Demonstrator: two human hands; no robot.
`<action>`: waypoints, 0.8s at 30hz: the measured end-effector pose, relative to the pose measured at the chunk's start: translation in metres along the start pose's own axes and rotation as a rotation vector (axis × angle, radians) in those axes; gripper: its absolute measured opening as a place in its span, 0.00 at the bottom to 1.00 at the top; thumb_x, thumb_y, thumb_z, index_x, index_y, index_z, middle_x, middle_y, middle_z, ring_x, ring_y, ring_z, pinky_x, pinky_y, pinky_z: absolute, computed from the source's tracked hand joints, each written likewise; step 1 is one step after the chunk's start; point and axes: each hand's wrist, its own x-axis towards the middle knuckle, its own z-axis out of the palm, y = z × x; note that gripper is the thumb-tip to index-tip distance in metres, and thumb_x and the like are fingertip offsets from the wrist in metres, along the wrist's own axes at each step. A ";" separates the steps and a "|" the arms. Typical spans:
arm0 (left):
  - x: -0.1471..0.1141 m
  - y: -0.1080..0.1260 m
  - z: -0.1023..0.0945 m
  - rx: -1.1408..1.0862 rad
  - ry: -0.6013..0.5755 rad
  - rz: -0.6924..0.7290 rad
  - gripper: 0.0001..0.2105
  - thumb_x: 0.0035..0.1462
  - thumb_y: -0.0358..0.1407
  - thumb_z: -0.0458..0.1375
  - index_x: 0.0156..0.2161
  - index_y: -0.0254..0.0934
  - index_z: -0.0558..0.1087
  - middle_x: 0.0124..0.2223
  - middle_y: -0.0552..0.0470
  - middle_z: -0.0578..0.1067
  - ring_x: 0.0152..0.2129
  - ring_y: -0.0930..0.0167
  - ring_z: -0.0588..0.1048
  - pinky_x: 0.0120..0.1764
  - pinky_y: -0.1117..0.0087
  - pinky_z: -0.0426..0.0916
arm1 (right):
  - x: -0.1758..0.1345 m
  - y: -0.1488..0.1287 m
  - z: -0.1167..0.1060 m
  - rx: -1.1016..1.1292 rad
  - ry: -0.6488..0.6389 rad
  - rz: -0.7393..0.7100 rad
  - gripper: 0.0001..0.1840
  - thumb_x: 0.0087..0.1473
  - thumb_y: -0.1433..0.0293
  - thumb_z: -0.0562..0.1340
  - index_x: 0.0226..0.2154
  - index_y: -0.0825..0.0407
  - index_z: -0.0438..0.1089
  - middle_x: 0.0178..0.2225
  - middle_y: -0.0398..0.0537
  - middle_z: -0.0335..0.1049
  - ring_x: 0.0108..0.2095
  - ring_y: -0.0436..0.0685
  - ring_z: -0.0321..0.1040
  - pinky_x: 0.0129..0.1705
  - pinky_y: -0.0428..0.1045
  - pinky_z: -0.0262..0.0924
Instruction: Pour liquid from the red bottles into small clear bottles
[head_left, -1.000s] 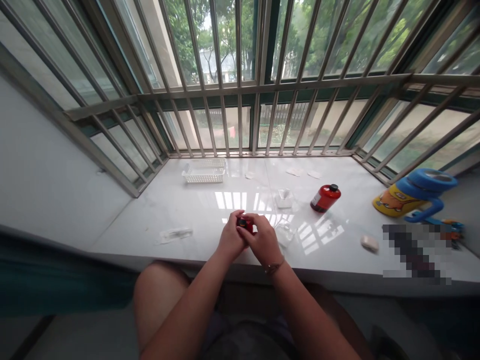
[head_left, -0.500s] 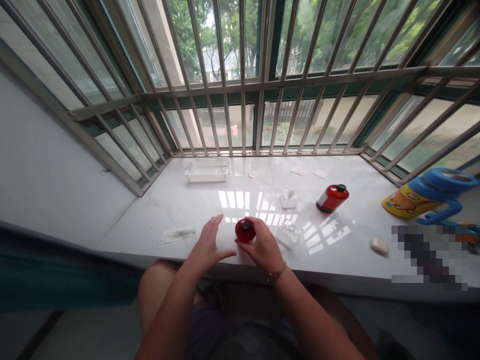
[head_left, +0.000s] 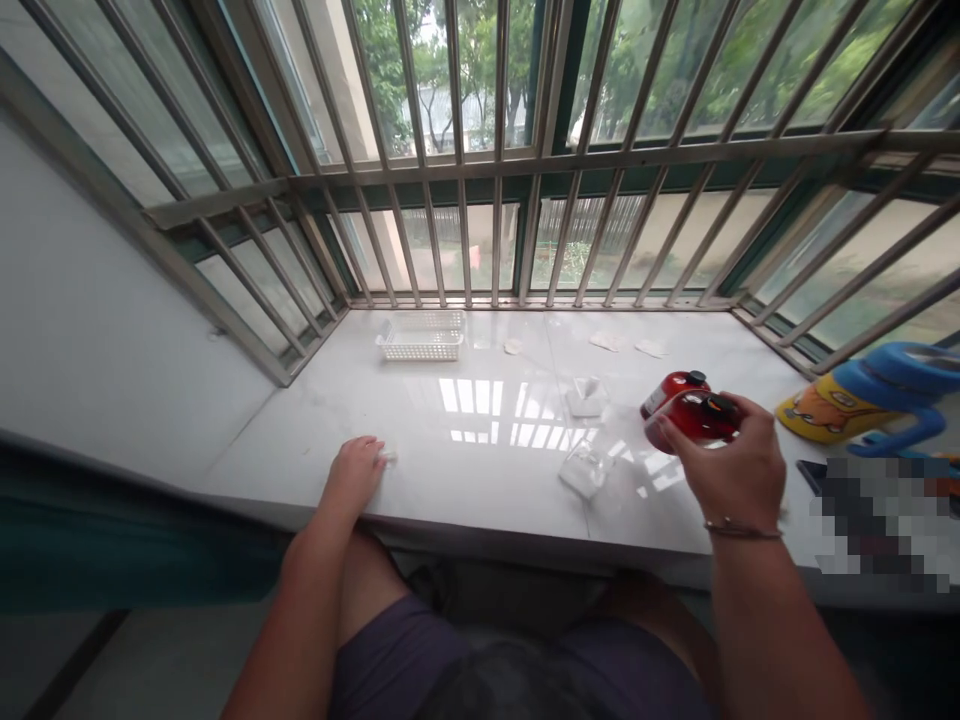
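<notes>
My right hand [head_left: 739, 460] is wrapped round a red bottle [head_left: 686, 418] with a black cap, tilted with its cap to the right. Just behind it is a second red bottle [head_left: 665, 388] with a black cap, partly covered; whether the two touch, I cannot tell. Over at the left, my left hand [head_left: 356, 475] rests low on the white counter [head_left: 465, 480], fingers closed over a clear plastic wrapper [head_left: 388, 456]. Only a small end of that wrapper sticks out beside the fingertips.
A white perforated basket [head_left: 421, 345] stands near the window bars. Two crumpled clear plastic pieces, one a packet [head_left: 583, 470], lie mid-counter, with thin pale scraps [head_left: 604, 342] farther back. A blue-and-yellow jug [head_left: 832, 400] stands at the right, near a blurred-out patch.
My right hand has carried the red bottle to the right, in front of the other one. My left hand has moved left and closed over the wrapper. The pale rounded block is now hidden.
</notes>
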 end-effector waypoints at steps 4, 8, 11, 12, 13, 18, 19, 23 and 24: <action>0.000 0.001 -0.001 -0.031 0.022 0.000 0.16 0.60 0.38 0.55 0.48 0.37 0.81 0.56 0.37 0.80 0.56 0.49 0.74 0.62 0.48 0.69 | 0.014 0.060 0.010 -0.156 -0.073 0.098 0.48 0.39 0.44 0.76 0.59 0.48 0.70 0.53 0.63 0.74 0.49 0.73 0.73 0.49 0.64 0.66; 0.000 0.011 -0.013 -0.150 0.100 0.009 0.14 0.62 0.41 0.57 0.48 0.39 0.80 0.54 0.40 0.81 0.54 0.51 0.76 0.62 0.48 0.68 | 0.013 0.092 0.018 -0.125 -0.086 0.177 0.48 0.37 0.42 0.77 0.56 0.48 0.70 0.49 0.63 0.75 0.46 0.72 0.74 0.46 0.64 0.65; -0.002 0.022 -0.025 -0.236 0.193 -0.021 0.14 0.63 0.45 0.59 0.47 0.40 0.79 0.51 0.42 0.82 0.53 0.53 0.77 0.61 0.50 0.69 | 0.009 0.095 0.021 -0.096 -0.058 0.209 0.54 0.36 0.41 0.77 0.60 0.50 0.68 0.53 0.65 0.75 0.50 0.76 0.74 0.50 0.66 0.66; -0.003 0.027 -0.029 -0.270 0.222 -0.058 0.15 0.62 0.47 0.60 0.47 0.41 0.80 0.51 0.43 0.82 0.52 0.53 0.77 0.59 0.51 0.71 | 0.006 0.092 0.020 -0.103 -0.024 0.170 0.55 0.38 0.41 0.77 0.61 0.51 0.66 0.56 0.67 0.73 0.54 0.78 0.72 0.53 0.68 0.66; -0.004 0.032 -0.033 -0.312 0.244 -0.112 0.17 0.62 0.49 0.62 0.48 0.41 0.80 0.52 0.44 0.82 0.50 0.54 0.77 0.55 0.53 0.73 | 0.002 0.086 0.019 -0.112 0.026 0.099 0.53 0.42 0.42 0.76 0.62 0.53 0.66 0.59 0.70 0.71 0.59 0.79 0.70 0.58 0.69 0.65; -0.002 0.063 -0.042 -0.731 0.272 -0.387 0.26 0.54 0.55 0.70 0.51 0.40 0.80 0.50 0.46 0.83 0.42 0.61 0.80 0.43 0.63 0.75 | -0.046 0.034 0.022 0.005 -0.004 -0.363 0.30 0.66 0.53 0.65 0.62 0.54 0.66 0.62 0.67 0.70 0.66 0.73 0.65 0.69 0.70 0.58; 0.000 0.071 -0.043 -0.852 0.282 -0.389 0.27 0.53 0.54 0.71 0.51 0.39 0.80 0.49 0.46 0.83 0.41 0.63 0.80 0.45 0.63 0.75 | -0.060 0.023 0.026 0.055 -0.116 -0.398 0.33 0.66 0.51 0.65 0.63 0.54 0.65 0.64 0.66 0.69 0.67 0.73 0.64 0.68 0.69 0.60; 0.006 0.110 -0.041 -1.301 0.334 -0.325 0.24 0.49 0.49 0.76 0.46 0.36 0.81 0.46 0.46 0.84 0.43 0.65 0.80 0.50 0.63 0.74 | -0.111 -0.002 0.055 0.146 -0.404 -0.220 0.51 0.59 0.41 0.67 0.70 0.56 0.56 0.62 0.68 0.68 0.61 0.74 0.70 0.63 0.69 0.68; 0.007 0.121 -0.041 -1.380 0.333 -0.316 0.23 0.48 0.48 0.77 0.44 0.36 0.81 0.46 0.46 0.84 0.44 0.65 0.79 0.51 0.63 0.74 | -0.122 -0.006 0.062 0.163 -0.436 -0.159 0.50 0.59 0.41 0.67 0.69 0.55 0.57 0.60 0.66 0.70 0.59 0.73 0.71 0.61 0.69 0.69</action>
